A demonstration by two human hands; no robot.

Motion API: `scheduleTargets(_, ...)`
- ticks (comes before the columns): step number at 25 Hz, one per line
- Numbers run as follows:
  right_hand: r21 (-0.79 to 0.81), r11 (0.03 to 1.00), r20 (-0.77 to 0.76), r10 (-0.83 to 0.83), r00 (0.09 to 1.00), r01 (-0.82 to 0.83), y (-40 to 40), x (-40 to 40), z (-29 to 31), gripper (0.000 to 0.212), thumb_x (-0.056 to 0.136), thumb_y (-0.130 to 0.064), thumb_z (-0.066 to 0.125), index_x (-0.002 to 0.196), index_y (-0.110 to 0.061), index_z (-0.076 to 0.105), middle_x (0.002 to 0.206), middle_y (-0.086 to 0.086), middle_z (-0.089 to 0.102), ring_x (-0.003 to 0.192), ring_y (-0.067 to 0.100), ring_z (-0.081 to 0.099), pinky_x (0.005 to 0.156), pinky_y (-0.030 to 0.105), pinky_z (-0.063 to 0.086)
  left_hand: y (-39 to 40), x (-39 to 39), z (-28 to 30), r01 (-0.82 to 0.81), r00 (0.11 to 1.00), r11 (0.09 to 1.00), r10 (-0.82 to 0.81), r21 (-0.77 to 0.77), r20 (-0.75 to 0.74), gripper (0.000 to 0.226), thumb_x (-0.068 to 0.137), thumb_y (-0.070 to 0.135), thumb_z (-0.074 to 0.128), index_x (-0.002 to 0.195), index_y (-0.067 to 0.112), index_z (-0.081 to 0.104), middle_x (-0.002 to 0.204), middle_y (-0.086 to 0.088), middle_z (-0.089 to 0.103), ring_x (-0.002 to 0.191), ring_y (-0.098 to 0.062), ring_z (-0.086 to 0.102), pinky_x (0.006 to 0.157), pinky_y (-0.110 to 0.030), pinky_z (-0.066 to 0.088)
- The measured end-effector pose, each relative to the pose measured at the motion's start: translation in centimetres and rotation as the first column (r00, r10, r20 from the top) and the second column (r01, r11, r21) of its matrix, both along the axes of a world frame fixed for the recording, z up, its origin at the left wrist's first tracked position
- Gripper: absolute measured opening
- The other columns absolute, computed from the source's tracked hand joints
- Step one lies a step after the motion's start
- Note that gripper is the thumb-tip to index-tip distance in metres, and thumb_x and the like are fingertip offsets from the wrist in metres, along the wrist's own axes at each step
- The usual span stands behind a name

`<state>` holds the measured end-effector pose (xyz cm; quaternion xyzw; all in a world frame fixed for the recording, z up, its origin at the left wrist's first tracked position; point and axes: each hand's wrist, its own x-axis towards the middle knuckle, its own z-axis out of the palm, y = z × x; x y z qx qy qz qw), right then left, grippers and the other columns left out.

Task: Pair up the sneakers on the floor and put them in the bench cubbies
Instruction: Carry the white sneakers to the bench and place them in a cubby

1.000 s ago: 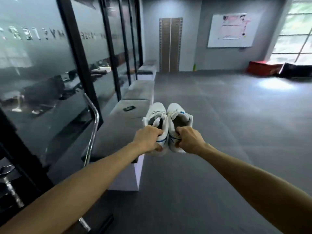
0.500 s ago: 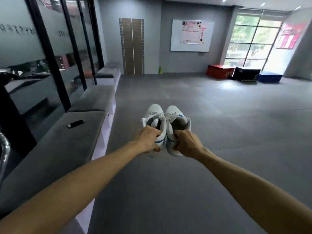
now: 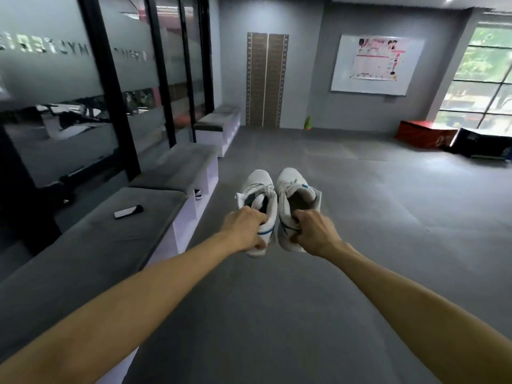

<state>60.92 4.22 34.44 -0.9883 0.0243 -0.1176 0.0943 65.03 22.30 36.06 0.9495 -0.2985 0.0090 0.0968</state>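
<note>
While we carry the white sneakers [image 3: 277, 206] side by side in mid-air, our left hand [image 3: 245, 231] and right hand [image 3: 314, 234] each pinch a heel collar with curled fingers; so small a grip could let one slip before the bench cubbies [image 3: 194, 200] on our left.

Only the person's two forearms and hands show in the head view. Both arms are bare all the way from the lower picture edge to the wrists, with no sleeve reaching into view. The left hand [image 3: 245, 231] and the right hand [image 3: 314, 234] are bare too: no gloves, rings, watch or wristband can be made out. The wide-angle lens makes the forearms look long and tapering.
</note>
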Motion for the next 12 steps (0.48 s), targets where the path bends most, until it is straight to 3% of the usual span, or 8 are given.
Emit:
scheduleTargets(4, -0.012, 0.979, -0.006, 0.204, 0.979, -0.204, -0.5, 8.9, 0.1, 0.024, 0.074, -0.020, 0.071, 0.081, -0.015, 0.049, 0.083, 0.002, 0.057, 0.074, 0.029, 0.055, 0.063, 0.035, 0.044, -0.1, 5.5, -0.5, -0.184, 0.983, 0.983, 0.184, 0.009, 0.008, 0.036, 0.073, 0.039, 0.082, 0.095, 0.017, 0.063, 0.105, -0.008, 0.063, 0.094, -0.029, 0.062, 0.069, -0.032, 0.044)
scheduleTargets(7, -0.001, 0.940, -0.024, 0.341, 0.940, -0.341, 1.8, 14.7, -0.3, 0.022, 0.074, -0.020, 0.071, 0.081, -0.013, 0.050, 0.080, -0.001, 0.052, 0.075, 0.029, 0.056, 0.063, 0.035, 0.043, 2.1, 9.1, -0.8, -0.332, 0.943, 0.943, 0.332, 0.029, 0.009, 0.041, 0.073, 0.040, 0.081, 0.102, 0.018, 0.064, 0.109, -0.009, 0.061, 0.098, -0.032, 0.062, 0.074, -0.036, 0.047)
scheduleTargets(12, 0.015, 0.838, -0.032, 0.545, 0.838, -0.545, 8.5, 22.9, -0.9, 0.018, 0.073, -0.015, 0.068, 0.079, -0.012, 0.051, 0.081, 0.002, 0.056, 0.075, 0.031, 0.057, 0.064, 0.036, 0.044, 8.3, 13.7, -0.7, -0.511, 0.860, 0.860, 0.511, -0.002, 0.021, 0.034, 0.073, 0.037, 0.082, 0.094, 0.017, 0.063, 0.100, -0.007, 0.064, 0.094, -0.027, 0.062, 0.072, -0.036, 0.050)
